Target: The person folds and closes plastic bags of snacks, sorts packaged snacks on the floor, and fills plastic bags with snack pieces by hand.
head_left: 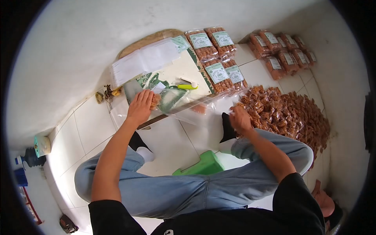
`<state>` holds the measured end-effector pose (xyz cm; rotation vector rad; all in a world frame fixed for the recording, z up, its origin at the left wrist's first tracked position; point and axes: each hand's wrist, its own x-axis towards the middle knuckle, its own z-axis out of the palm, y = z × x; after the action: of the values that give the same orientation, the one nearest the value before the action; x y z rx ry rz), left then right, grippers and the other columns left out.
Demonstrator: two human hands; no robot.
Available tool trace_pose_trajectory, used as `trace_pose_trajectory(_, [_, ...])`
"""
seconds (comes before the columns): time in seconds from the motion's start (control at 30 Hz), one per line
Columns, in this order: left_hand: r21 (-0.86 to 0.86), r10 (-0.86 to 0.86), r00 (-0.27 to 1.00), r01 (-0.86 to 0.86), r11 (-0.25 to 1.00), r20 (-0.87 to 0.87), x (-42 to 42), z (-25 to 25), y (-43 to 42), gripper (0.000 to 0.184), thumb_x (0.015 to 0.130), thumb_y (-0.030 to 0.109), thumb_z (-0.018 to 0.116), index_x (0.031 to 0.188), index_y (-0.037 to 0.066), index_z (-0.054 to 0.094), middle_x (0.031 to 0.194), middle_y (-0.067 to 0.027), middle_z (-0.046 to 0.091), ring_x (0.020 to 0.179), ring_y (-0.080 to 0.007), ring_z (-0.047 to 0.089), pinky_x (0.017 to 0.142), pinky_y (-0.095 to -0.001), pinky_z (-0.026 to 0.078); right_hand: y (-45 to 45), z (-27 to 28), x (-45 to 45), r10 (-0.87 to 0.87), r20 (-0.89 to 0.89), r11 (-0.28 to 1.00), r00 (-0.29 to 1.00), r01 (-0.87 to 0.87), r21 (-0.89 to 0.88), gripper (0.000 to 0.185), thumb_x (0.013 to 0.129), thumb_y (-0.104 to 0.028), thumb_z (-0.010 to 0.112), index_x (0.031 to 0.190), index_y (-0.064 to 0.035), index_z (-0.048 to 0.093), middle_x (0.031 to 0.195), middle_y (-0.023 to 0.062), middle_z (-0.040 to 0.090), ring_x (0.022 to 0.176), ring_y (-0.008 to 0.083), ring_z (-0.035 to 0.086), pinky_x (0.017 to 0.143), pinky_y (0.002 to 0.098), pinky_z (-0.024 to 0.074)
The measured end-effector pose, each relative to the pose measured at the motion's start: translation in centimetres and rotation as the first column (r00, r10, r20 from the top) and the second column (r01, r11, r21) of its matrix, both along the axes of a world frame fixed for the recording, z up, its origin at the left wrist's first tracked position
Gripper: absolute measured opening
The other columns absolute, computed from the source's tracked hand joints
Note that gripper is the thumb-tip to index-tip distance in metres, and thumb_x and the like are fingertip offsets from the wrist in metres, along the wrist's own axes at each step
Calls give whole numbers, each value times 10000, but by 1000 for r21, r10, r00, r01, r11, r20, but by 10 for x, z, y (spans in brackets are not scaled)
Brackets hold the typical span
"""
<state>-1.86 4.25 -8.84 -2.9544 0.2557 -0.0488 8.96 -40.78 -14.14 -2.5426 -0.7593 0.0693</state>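
My left hand (141,107) is at the left part of a low board (188,101), its fingers closed over a small brown snack packet (156,101). A long clear plastic bag (184,111) stretches from that hand toward the right. My right hand (240,119) is beside the heap of small brown snack packets (274,111), its fingers curled together; what they hold, if anything, I cannot make out. On the board lie a yellow-green cutter (188,86) and a stack of white plastic sheets or bags (145,60).
Labelled packs of brown snacks (201,41) lie at the board's right end. More filled packs (288,53) are stacked by the far right wall. A green stool (201,164) stands between my legs. Another person (325,201) is partly visible at lower right.
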Motion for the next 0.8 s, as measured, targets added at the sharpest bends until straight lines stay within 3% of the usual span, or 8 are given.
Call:
trace_pose_trajectory(0.13, [-20,22,1000,-23,1000,-7,1,-4,1,604,856,137,504,1424,-6,359,1472,-139,376,1378,-267,328,1155,-394,234,-46,-25,23,-299,-21,929,954,285,-238,421,773,-156,672,1168,-56,565,1160,161,565,1124,347,544,938,448,455])
trace_pose_trajectory(0.2, [-23,11,1000,-11,1000,-1,0,-3,1,612,851,139,515,1426,-3,358,1472,-140,377,1374,-266,334,1153,-396,238,-61,-29,20,68,52,860,996,-32,-509,531,770,-194,674,1273,-106,527,1235,161,538,1175,343,525,962,467,449])
trace_pose_trajectory(0.3, [-13,20,1000,-20,1000,-19,1,1,0,625,849,153,535,1428,-1,355,1468,-141,379,1368,-266,343,1152,-396,243,-52,-36,17,-63,-126,773,990,-31,-634,539,780,-197,660,1299,-157,519,1296,140,522,1195,347,518,969,487,444])
trace_pose_trajectory(0.53, [-45,21,1000,-20,999,9,-1,0,-1,653,832,162,567,1426,-4,354,1459,-141,385,1361,-273,349,1148,-398,251,-52,-52,23,-381,-178,785,907,216,-581,470,790,-229,669,1245,-167,566,1195,150,581,1026,327,618,892,414,503])
trace_pose_trajectory(0.63, [-57,17,999,-15,998,28,-3,3,-2,670,820,159,580,1428,-2,350,1461,-145,382,1362,-279,347,1148,-403,253,-72,-56,43,-493,-339,867,802,418,-271,363,834,-204,611,1186,-116,593,1060,153,631,948,297,640,842,375,522])
trace_pose_trajectory(0.7, [-61,16,1000,-15,998,24,-3,3,-1,684,816,163,591,1431,-3,343,1463,-149,378,1364,-284,344,1149,-410,253,-81,-65,55,-389,-729,606,563,753,258,284,872,-213,543,1097,-56,614,953,119,656,909,273,634,818,396,517])
trace_pose_trajectory(0.73, [-63,18,1000,-16,998,25,-3,2,-2,684,816,163,591,1431,-3,343,1463,-149,378,1364,-284,344,1149,-410,253,-83,-65,59,-389,-728,607,564,752,257,284,872,-213,543,1097,-56,614,953,119,656,909,273,634,818,396,517])
trace_pose_trajectory(0.8, [-74,30,999,-29,997,13,-2,1,-2,689,811,153,585,1434,-5,336,1463,-150,377,1368,-284,337,1151,-413,247,-84,-57,65,-172,-925,300,340,912,279,281,895,-268,516,1030,-41,612,912,82,651,882,247,625,801,413,505])
